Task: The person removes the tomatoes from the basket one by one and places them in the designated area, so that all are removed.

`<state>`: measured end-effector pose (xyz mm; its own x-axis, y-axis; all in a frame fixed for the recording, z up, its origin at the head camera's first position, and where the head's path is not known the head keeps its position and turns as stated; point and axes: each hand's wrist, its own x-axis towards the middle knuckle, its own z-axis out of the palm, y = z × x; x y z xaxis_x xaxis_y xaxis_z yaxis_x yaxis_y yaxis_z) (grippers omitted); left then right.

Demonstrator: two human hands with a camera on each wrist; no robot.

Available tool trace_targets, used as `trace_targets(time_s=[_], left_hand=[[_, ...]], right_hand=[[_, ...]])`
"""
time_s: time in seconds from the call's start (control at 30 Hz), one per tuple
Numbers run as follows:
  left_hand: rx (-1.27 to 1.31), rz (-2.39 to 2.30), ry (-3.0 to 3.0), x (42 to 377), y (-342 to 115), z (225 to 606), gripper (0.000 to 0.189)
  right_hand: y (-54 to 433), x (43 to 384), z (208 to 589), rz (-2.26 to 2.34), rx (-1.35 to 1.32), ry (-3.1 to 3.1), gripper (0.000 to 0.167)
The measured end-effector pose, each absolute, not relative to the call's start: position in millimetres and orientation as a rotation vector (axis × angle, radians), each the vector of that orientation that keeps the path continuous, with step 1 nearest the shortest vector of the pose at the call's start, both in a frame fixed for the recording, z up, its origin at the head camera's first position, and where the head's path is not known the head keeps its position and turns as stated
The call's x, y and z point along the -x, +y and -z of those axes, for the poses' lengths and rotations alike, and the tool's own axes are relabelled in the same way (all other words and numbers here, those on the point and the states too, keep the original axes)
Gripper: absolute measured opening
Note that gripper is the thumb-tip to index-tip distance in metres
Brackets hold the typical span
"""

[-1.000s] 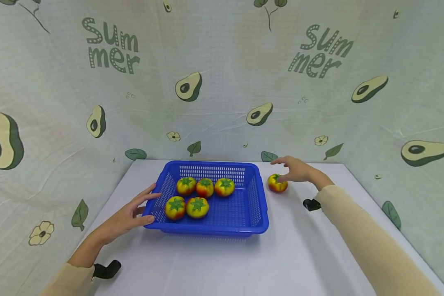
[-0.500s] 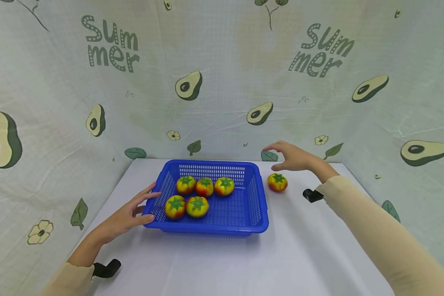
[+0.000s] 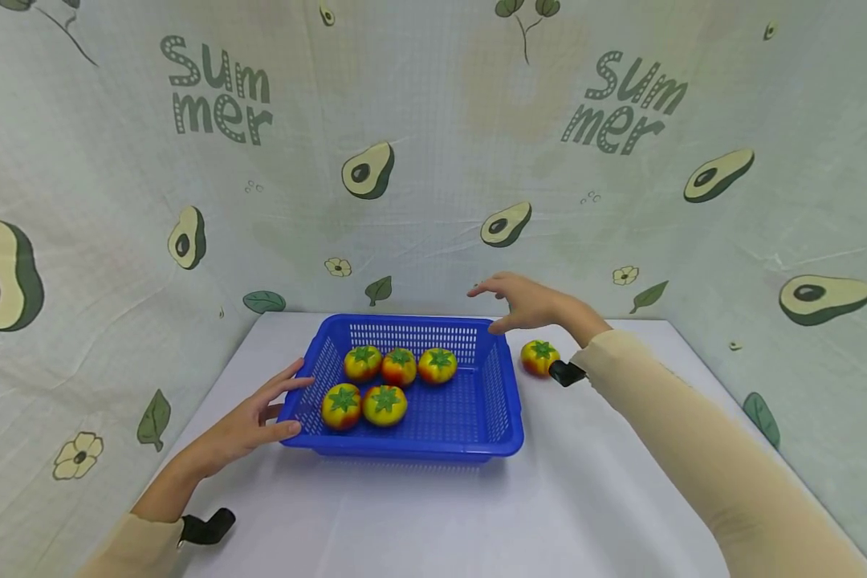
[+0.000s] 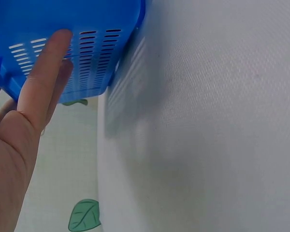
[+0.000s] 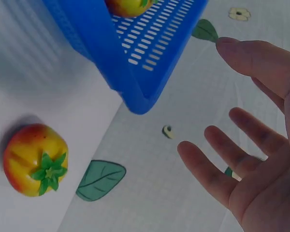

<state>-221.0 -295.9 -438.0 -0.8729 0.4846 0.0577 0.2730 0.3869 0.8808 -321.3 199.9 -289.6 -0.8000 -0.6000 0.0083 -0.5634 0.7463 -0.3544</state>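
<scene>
A blue plastic basket [image 3: 448,448] with slotted walls stands on the table. Inside, on its left and back, sit several yellow-red fruits [image 3: 385,405] with green star-shaped tops, like tomatoes or persimmons. One more such fruit [image 3: 538,358] lies on the table to the basket's right, also seen as a loose fruit [image 5: 36,160] in the right wrist view. My left hand [image 3: 249,419] rests its fairly straight fingers on the basket's left rim, the thumb at the front-left corner. Holding nothing, my right hand [image 3: 531,303] hovers over the back-right corner with its fingers spread.
A white-covered table [image 3: 405,522] bears the basket. Behind and at both sides hangs a pale cloth [image 3: 433,104] printed with avocados, leaves and lettering. Black wrist devices [image 3: 209,527] sit on both sleeves.
My right hand has lifted off the loose fruit, leaving it on the table, and moved left to the basket's back-right corner. The left hand and the basket have stayed in place.
</scene>
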Motion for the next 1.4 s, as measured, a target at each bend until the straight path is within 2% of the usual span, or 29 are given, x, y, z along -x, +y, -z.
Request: trace_targets(time_s=[0.47, 1.4], left_hand=[[-0.658, -1.487, 2.439, 222.4, -296.2, 438.3, 0.066], [-0.696, -1.489, 2.45, 221.4, -295.2, 439.9, 0.064]], right_hand=[[147.1, 327.8, 310.7, 0.443, 0.945, 2.726, 0.063], [114.7, 340.3, 356.5, 0.518, 0.79, 2.547, 0.06]])
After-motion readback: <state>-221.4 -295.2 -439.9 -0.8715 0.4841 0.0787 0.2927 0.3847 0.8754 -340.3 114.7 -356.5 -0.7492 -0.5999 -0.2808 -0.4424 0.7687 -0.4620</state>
